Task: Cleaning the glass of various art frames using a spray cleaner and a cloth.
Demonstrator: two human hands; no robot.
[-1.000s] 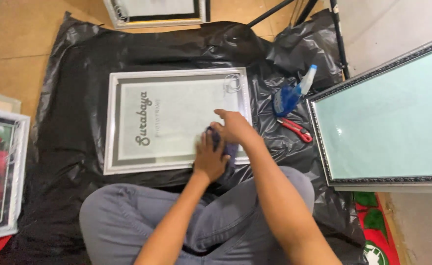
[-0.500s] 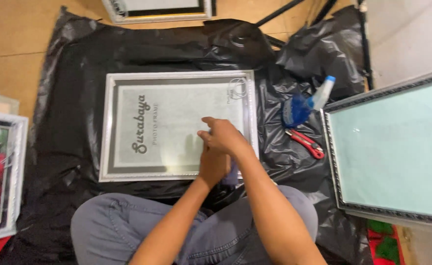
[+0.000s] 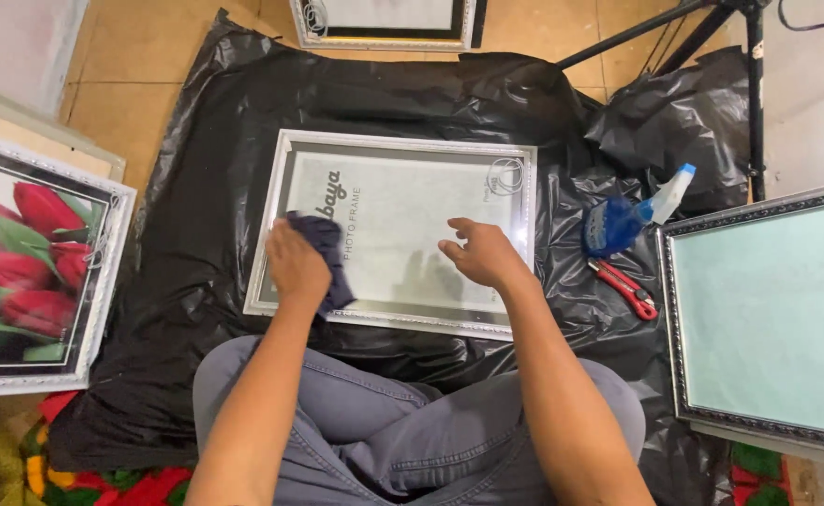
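I sit cross-legged on the floor and look down at a white picture frame (image 3: 388, 150) that lies flat on a black plastic sheet (image 3: 196, 141) in front of my knees. My left hand (image 3: 296, 265) presses a dark blue cloth (image 3: 329, 245) onto the glass near the left side of the frame. Its fingers are curled over the cloth and hold it bunched up. My right hand (image 3: 482, 253) rests on the glass near the right side, fingers spread open and flat, with nothing in it. I think it keeps the frame from sliding.

I judge that I am in the wiping step, cleaning the glass. The cloth sits at the left part now, so the next move calls for a soft, even rub across the middle, with the right hand holding steady.

Just to the right of the frame lie a blue spray bottle (image 3: 623, 217) and a red box cutter (image 3: 625, 289). A big frame with a dark edge (image 3: 667, 309) is further right. A picture of red tulips (image 3: 18, 253) is on my left.
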